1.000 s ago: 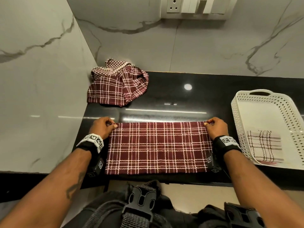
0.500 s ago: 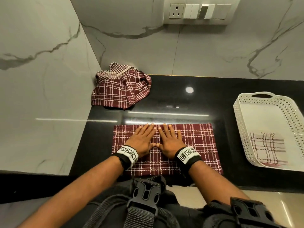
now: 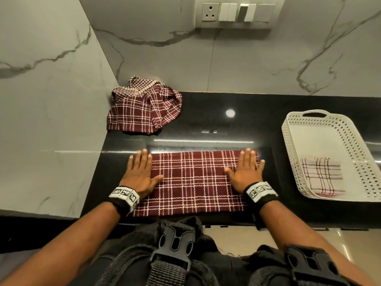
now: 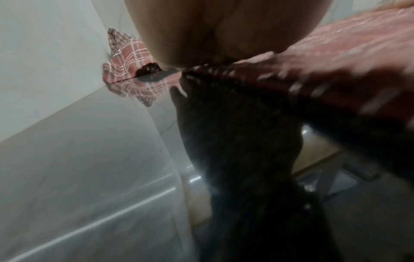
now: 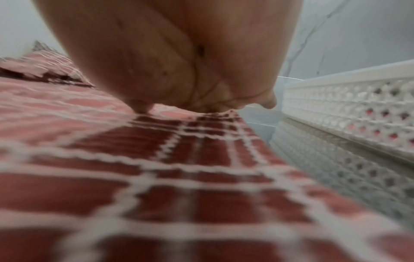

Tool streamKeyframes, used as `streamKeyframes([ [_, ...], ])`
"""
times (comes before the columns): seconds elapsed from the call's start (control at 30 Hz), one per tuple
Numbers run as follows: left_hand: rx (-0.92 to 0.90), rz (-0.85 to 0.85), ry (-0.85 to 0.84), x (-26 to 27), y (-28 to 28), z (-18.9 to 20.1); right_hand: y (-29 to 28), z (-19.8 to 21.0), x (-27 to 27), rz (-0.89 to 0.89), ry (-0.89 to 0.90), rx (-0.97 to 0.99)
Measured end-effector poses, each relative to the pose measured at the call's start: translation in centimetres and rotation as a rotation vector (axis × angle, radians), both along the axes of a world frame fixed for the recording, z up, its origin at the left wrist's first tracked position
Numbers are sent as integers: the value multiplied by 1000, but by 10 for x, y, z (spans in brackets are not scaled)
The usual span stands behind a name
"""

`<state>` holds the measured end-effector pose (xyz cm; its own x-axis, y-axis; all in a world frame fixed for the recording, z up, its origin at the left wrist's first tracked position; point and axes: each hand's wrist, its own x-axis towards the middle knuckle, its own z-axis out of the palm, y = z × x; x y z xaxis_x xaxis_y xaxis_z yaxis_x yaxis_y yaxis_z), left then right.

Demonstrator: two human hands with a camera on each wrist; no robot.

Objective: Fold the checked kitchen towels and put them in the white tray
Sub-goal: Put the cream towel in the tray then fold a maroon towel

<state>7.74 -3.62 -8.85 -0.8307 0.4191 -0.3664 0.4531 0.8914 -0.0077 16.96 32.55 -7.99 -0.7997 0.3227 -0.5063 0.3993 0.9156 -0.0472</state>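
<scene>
A maroon checked towel (image 3: 193,182) lies folded in a flat rectangle on the black counter, near its front edge. My left hand (image 3: 140,172) presses flat on the towel's left end, fingers straight. My right hand (image 3: 246,172) presses flat on its right end in the same way. The right wrist view shows the palm (image 5: 179,62) down on the maroon towel (image 5: 156,177). A heap of unfolded checked towels (image 3: 144,108) sits in the back left corner. The white perforated tray (image 3: 288,145) stands at the right and holds one folded pale checked towel (image 3: 320,178).
Marble walls close the counter at the left and back, with a socket and switches (image 3: 237,13) above. Bare black counter (image 3: 226,124) lies between the heap and the tray. The tray wall (image 5: 349,113) stands just right of my right hand.
Both hands first pinched the towel's far corners, then lay flat together at its middle. Now they have slid apart to the towel's left and right ends.
</scene>
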Motion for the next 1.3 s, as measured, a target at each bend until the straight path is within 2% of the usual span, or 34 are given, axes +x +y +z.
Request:
streamKeyframes([
  [0.07,25,-113,46,8,26,6,-38,5,-1,145,59,-83],
  [0.17,44,-341,-4,29,69,6,-94,1,-3,347,12,-213],
  [0.23,39,-375,-61,38,82,-3,-104,-7,-2,407,-22,-209],
  [0.33,15,-288,-57,42,62,-14,-69,-13,8,336,-21,-146],
  [0.5,33,-81,-75,41,-5,-14,18,-8,38,56,-37,-81],
  [0.57,17,-30,-91,41,-20,-12,30,-9,42,20,-49,-66],
  [0.67,22,73,-132,41,-19,-6,13,-5,39,-36,-61,1],
  [0.73,19,84,-87,48,-2,4,-16,2,38,31,13,-8],
  [0.8,46,-9,-33,58,23,9,-55,6,38,205,95,-116],
  [0.87,76,-137,-35,73,49,6,-92,4,41,362,91,-215],
  [0.93,70,-197,-57,88,66,-2,-108,-5,47,436,57,-227],
  [1.03,73,-89,-46,109,56,-15,-80,-18,67,382,86,-178],
  [1.2,111,151,39,122,-9,-28,6,-28,111,127,167,-92],
  [1.3,125,168,69,128,-25,-31,27,-36,125,101,212,-66],
])
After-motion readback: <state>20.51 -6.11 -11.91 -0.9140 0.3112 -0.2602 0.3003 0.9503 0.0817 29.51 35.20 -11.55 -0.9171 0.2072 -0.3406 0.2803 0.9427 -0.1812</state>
